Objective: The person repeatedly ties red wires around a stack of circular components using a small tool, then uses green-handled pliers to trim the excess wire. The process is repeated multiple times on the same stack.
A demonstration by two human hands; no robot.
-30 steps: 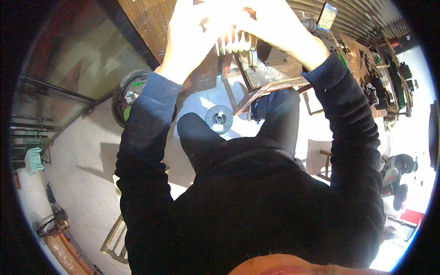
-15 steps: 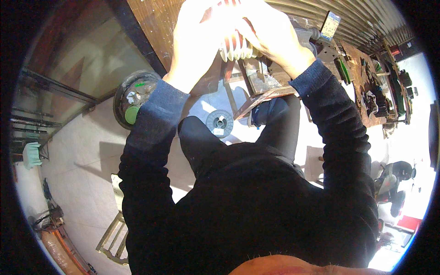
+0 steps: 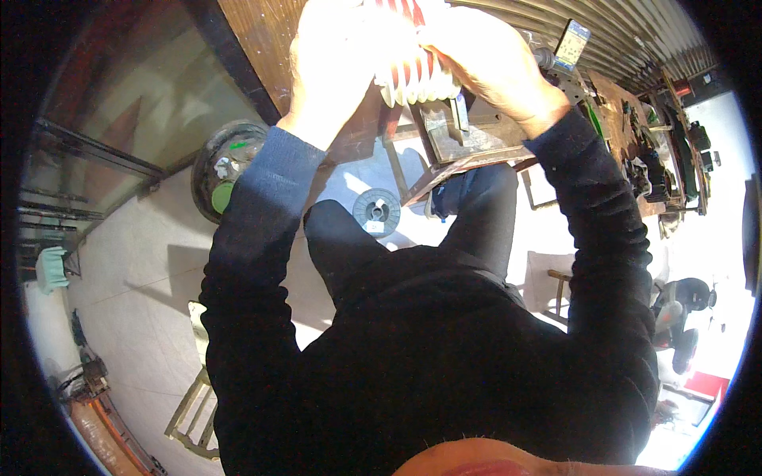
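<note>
Both your hands are raised together at the top edge of the head view, in strong glare. Your left hand (image 3: 329,67) is closed round the left side of a ribbed piece (image 3: 411,78), fingers bent inward; their exact placing cannot be told, since the skin is washed out to white. Your right hand (image 3: 496,67) is closed on the piece from the other side, fingers curled against it. How firmly either hand grips cannot be told.

The ribbed piece sits between your two hands, its lower end showing below them: a row of pale, rounded ribs (red shows in the gaps between them). Its upper part runs behind your fingers toward the edge of the view.

Surroundings: a brown wooden surface (image 3: 262,40) lies beyond your left hand. Below the piece and to its right is a wooden stand (image 3: 496,141), with a small grey block (image 3: 460,113) near the lowest ribs. A phone (image 3: 572,45) with a lit screen leans upright past your right hand, in front of corrugated sheeting (image 3: 627,40). On the floor, a round reel (image 3: 376,213) lies just right of your left knee; a dark basin (image 3: 202,178) stands left of your left sleeve, holding a green round item (image 3: 225,196).
</note>
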